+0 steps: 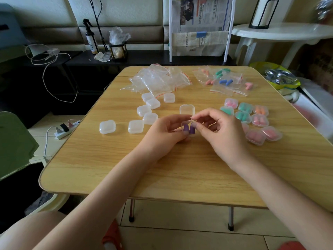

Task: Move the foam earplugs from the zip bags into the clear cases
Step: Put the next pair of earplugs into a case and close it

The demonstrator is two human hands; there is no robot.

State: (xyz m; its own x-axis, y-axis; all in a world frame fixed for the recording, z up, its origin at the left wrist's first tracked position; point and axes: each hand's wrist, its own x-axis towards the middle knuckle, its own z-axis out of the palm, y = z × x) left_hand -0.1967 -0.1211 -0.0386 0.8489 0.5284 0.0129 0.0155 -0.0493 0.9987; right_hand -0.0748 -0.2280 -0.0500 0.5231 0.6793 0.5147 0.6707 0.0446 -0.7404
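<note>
Sitting at a wooden folding table, a person works with both hands over its middle. Left hand curls round an open clear case, fingers wrapped under and beside it; lid stands up on the far side of the hands. Right hand is just beside the left, thumb and forefinger pinched together at the case's rim, other fingers curled; cannot tell if they pinch the plastic itself. Two purple earplugs sit inside the held case, between both hands.

Beyond the left hand, a heap of empty zip bags. Beyond the right hand, zip bags with earplugs still inside: pink, green, blue. Left of the left hand, a scatter of empty closed cases. Right of the right hand, a cluster of filled cases, pink, green, orange, some partly hidden behind the hand.

Far behind the hands, a spray bottle and a newspaper rack.
</note>
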